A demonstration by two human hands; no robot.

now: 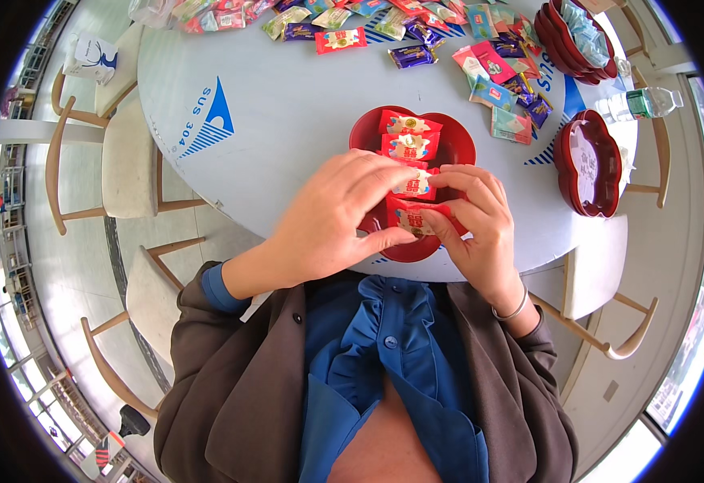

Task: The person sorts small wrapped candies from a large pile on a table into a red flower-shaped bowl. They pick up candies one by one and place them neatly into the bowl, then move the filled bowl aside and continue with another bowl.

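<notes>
A red flower-shaped dish point(458, 136) sits near the table's front edge, before my body. Several red wrapped candy packets point(410, 146) stand in a row down its middle, from the far rim to the near side. My left hand point(343, 214) reaches over the dish's left side, its fingertips on a packet and its thumb at the lower edge of the nearest packet point(412, 218). From the right, my right hand point(476, 220) pinches that nearest packet, thumb on its face. My fingers hide part of the row and of the dish.
A pile of mixed wrapped sweets point(412, 54) spreads across the table's far side. At right are stacked dark red dishes point(560, 54) holding blue packets point(584, 36), another dish stack point(606, 175) and a plastic bottle point(654, 102) lying sideways. Chairs point(131, 163) surround the table.
</notes>
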